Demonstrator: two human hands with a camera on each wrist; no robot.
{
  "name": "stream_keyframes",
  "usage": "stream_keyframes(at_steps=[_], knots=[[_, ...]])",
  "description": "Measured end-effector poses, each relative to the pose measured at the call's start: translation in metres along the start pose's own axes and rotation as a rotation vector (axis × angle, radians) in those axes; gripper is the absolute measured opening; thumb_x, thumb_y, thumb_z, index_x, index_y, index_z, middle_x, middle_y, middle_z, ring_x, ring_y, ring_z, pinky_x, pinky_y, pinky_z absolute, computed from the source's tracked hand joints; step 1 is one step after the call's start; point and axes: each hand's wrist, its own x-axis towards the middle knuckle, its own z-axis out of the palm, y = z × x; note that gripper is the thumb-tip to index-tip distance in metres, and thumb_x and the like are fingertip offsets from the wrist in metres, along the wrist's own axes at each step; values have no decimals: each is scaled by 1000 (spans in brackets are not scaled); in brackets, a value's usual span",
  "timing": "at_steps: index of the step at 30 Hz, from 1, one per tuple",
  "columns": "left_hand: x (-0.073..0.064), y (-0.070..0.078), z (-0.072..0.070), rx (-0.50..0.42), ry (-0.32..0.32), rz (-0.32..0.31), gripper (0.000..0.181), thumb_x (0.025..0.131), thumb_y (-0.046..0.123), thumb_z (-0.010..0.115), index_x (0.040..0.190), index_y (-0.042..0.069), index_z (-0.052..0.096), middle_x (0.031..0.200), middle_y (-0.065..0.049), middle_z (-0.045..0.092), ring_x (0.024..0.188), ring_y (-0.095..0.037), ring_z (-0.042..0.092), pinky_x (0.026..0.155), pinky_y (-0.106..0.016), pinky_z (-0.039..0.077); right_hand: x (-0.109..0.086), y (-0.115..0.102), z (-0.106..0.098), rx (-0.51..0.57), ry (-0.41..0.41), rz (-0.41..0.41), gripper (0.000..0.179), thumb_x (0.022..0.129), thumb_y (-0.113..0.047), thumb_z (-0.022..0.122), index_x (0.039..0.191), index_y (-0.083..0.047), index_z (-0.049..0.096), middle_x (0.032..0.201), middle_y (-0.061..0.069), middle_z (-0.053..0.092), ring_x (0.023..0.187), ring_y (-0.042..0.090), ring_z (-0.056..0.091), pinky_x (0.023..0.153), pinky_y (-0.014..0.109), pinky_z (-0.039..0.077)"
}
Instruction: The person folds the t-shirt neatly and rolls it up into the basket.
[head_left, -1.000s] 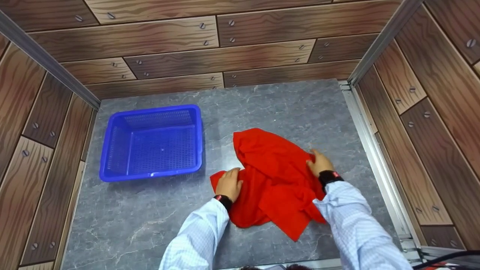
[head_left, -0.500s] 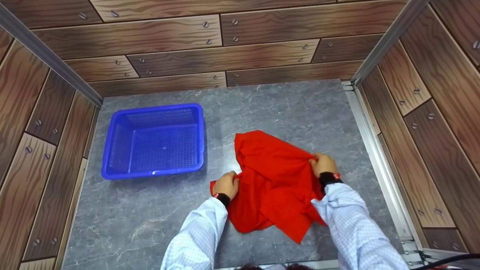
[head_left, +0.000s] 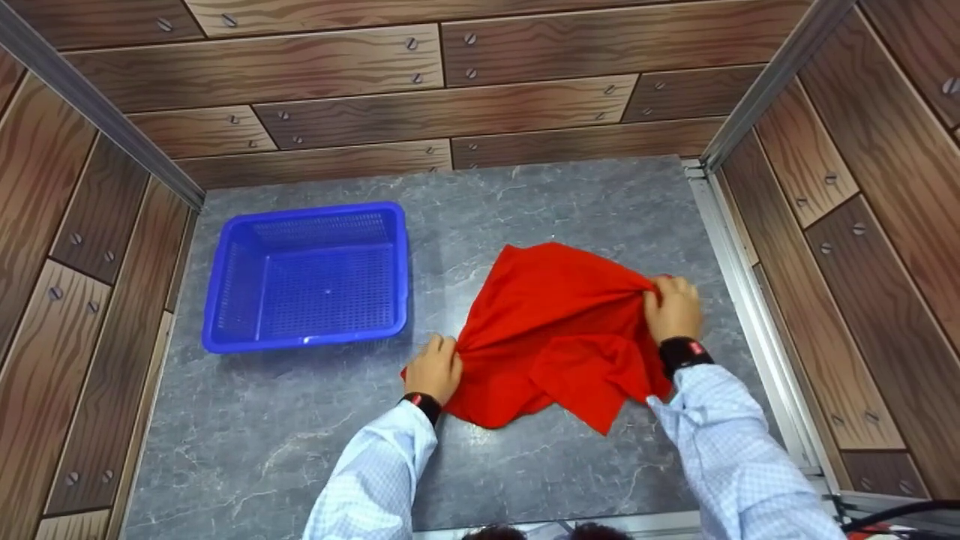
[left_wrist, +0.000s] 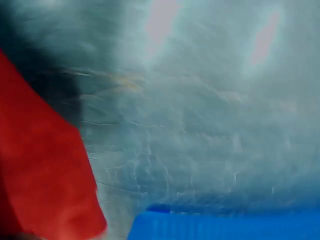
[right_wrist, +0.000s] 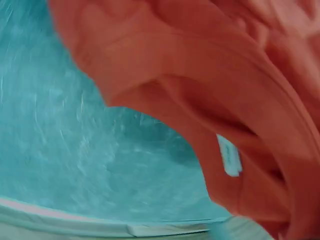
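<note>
Two parts of the red garment (head_left: 559, 289), lying right of the blue perforated basket (head_left: 300, 343), are gripped by the left hand (head_left: 435, 369), nearer that basket, and the right hand (head_left: 674, 309), farther off. Bunched layers could be twisted if pulled unevenly.

In your right wrist view, you see an orange-red, creased fabric cloth (right_wrist: 150, 55) spanning the top and right, its folds hanging in curves. Note the small white rectangular label (right_wrist: 230, 156) on its inner side. A teal, glossy, streaked flat surface (right_wrist: 60, 125) lies at left, bordered below by a pale smooth strip (right_wrist: 65, 222).
</note>
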Motion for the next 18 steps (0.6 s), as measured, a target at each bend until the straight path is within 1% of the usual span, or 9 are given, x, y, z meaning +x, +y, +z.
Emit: stream_keyframes(at_steps=[2, 4, 7, 9, 10, 12, 14, 16, 18], knots=[[-6, -1, 2, 26, -26, 45, 12, 86, 18, 62, 91, 8, 59, 83, -8, 53, 65, -30, 58, 54, -43, 50, -9, -5, 7, -79, 10, -154, 21, 80, -8, 67, 99, 1, 69, 94, 26, 62, 87, 49, 55, 76, 59, 42], [-12, -2, 6, 38, -62, 62, 13, 83, 18, 64, 90, 9, 59, 83, -8, 52, 66, -30, 58, 55, -43, 51, -23, -11, 16, -169, -1, -312, 21, 76, -12, 69, 95, -3, 70, 88, 22, 62, 82, 47, 55, 73, 59, 42], [-18, -2, 12, 48, -107, 55, 13, 82, 18, 65, 90, 10, 59, 84, -8, 53, 68, -30, 59, 55, -44, 51, -47, -21, 31, -264, -28, -514, 21, 74, -17, 70, 94, -10, 70, 83, 16, 61, 80, 42, 55, 78, 58, 41], [-21, -2, 16, 48, -117, 42, 13, 81, 17, 65, 90, 10, 59, 85, -9, 53, 69, -30, 59, 55, -44, 51, -63, -27, 42, -282, -41, -619, 21, 75, -18, 69, 95, -13, 71, 83, 11, 61, 81, 38, 55, 86, 57, 41], [-22, -2, 18, 47, -119, 35, 13, 82, 18, 65, 90, 10, 59, 85, -9, 53, 69, -30, 59, 55, -44, 51, -71, -29, 47, -290, -46, -662, 20, 76, -19, 68, 95, -14, 71, 82, 10, 60, 81, 36, 56, 88, 56, 41], [-23, -2, 22, 44, -118, 21, 13, 82, 18, 65, 91, 10, 59, 85, -9, 52, 69, -31, 59, 56, -44, 51, -87, -33, 56, -299, -71, -720, 21, 79, -18, 64, 98, -13, 72, 82, 8, 59, 80, 32, 55, 88, 53, 42], [-24, -2, 25, 38, -118, 9, 13, 82, 18, 65, 90, 10, 58, 84, -9, 52, 69, -31, 59, 56, -43, 50, -102, -36, 64, -319, -113, -750, 26, 81, -17, 60, 103, -11, 73, 84, 9, 59, 79, 30, 55, 86, 50, 42], [-25, -2, 26, 36, -122, -1, 13, 82, 18, 65, 91, 11, 58, 84, -8, 52, 70, -31, 59, 56, -43, 50, -118, -40, 69, -352, -178, -738, 33, 82, -17, 58, 111, -7, 72, 88, 11, 60, 81, 30, 55, 83, 47, 42], [-26, -2, 26, 33, -127, -11, 13, 83, 18, 65, 91, 11, 58, 84, -8, 52, 71, -31, 59, 57, -43, 51, -132, -47, 71, -381, -259, -692, 41, 82, -18, 60, 119, -4, 68, 92, 13, 62, 84, 31, 56, 81, 46, 42]])
